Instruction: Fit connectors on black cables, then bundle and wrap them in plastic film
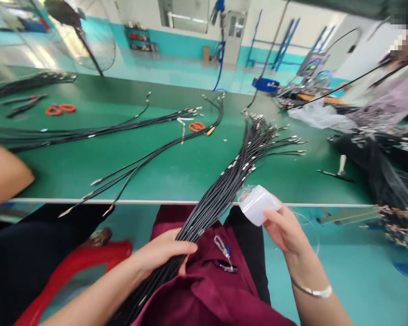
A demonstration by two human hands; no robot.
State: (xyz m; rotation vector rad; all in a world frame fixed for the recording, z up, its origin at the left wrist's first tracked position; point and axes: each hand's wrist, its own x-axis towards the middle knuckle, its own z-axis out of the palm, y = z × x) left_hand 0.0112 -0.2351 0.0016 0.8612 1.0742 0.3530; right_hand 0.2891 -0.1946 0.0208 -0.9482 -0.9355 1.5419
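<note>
- My left hand (161, 253) wraps around a bundle of black terminated cables (215, 203), which lies across the green desk (163, 174) edge and my maroon garment (207, 299).
- My right hand (285, 228) pinches a translucent white plastic packet (258, 204) just beside the bundle.
- Farther along the desk lie more black cables (98, 129) and orange-handled scissors (197, 127).

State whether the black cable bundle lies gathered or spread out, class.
Gathered: the left hand grips the black cable bundle together, and only its far ends fan out on the green table.
</note>
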